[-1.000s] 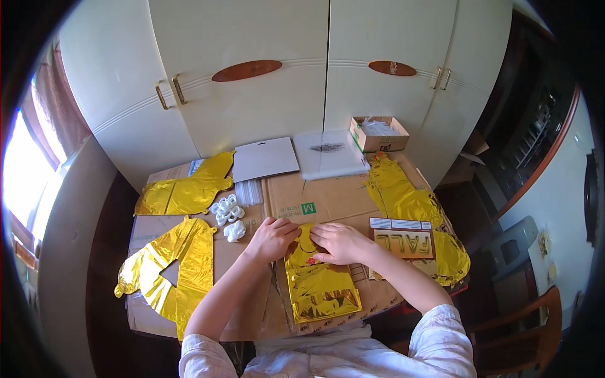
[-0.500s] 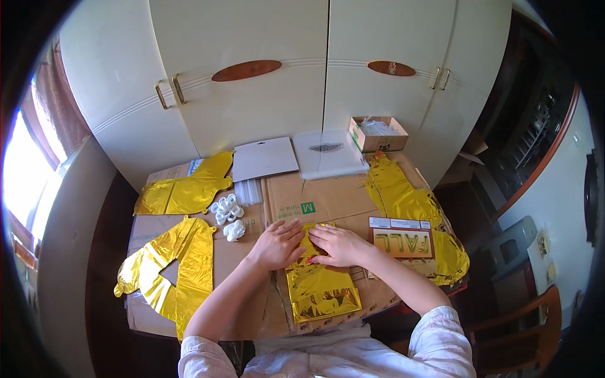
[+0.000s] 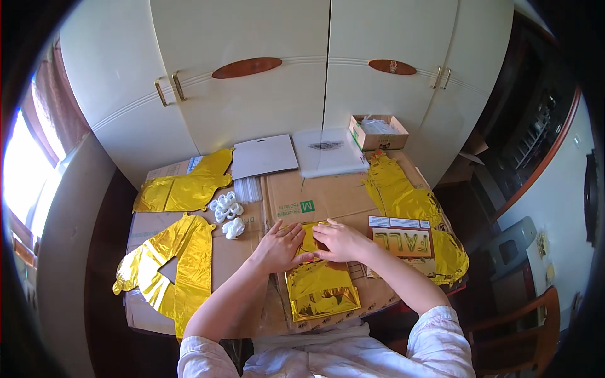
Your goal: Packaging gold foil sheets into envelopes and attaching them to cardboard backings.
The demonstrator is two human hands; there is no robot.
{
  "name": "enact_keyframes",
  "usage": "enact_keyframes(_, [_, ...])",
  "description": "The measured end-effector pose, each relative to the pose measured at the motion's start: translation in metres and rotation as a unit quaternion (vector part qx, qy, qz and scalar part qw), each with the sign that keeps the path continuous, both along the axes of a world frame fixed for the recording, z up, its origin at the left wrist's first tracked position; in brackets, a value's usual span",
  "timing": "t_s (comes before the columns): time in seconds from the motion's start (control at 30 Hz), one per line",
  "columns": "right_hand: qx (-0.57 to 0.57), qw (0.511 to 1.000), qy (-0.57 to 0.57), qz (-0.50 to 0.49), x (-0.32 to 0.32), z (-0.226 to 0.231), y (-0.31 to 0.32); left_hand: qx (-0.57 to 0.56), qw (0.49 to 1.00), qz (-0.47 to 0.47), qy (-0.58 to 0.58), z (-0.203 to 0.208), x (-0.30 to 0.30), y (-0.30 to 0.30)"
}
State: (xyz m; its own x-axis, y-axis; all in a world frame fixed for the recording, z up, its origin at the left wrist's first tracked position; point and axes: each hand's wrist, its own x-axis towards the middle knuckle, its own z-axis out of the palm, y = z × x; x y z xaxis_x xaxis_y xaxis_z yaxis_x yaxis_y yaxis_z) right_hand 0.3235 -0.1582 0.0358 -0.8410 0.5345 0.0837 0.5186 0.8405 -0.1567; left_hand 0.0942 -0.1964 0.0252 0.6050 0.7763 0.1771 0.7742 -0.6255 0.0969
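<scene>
The person wears a loose, whitish shirt of soft-looking cloth (image 3: 315, 354), which has many wrinkles. The wide left sleeve (image 3: 205, 358) and the wide right sleeve (image 3: 438, 334) both finish near the elbow. Faint pinkish-grey patches lie on the cloth; whether they are print or shadow, I cannot tell. The forearms, the left hand (image 3: 279, 247) and the right hand (image 3: 341, 242) are bare.

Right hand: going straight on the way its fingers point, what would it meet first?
The right hand would probably meet the left hand first, its fingertips lying just across the gold foil; relative heights are hard to judge.
</scene>
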Motion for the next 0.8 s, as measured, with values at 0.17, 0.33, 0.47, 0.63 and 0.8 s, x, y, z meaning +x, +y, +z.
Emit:
enact_keyframes(0.17, [-0.027,0.999,-0.014,-0.017,-0.003,0.003,0.003,-0.027,0.999,0.014,0.015,0.01,-0.001,0.0])
enact_keyframes(0.33, [-0.012,0.998,-0.041,-0.054,-0.009,0.006,-0.001,-0.05,0.997,0.022,0.049,0.017,0.001,-0.001])
enact_keyframes(0.47, [-0.011,0.997,-0.053,-0.063,-0.013,0.011,-0.002,-0.036,0.998,0.026,0.051,0.016,0.001,-0.003])
enact_keyframes(0.63, [-0.081,0.993,-0.022,-0.083,-0.013,0.01,0.014,-0.033,0.998,0.023,0.04,0.012,-0.002,-0.001])
enact_keyframes(0.8, [-0.116,0.983,0.034,-0.137,-0.01,0.007,0.044,0.01,1.0,0.027,0.012,-0.005,-0.005,-0.003])
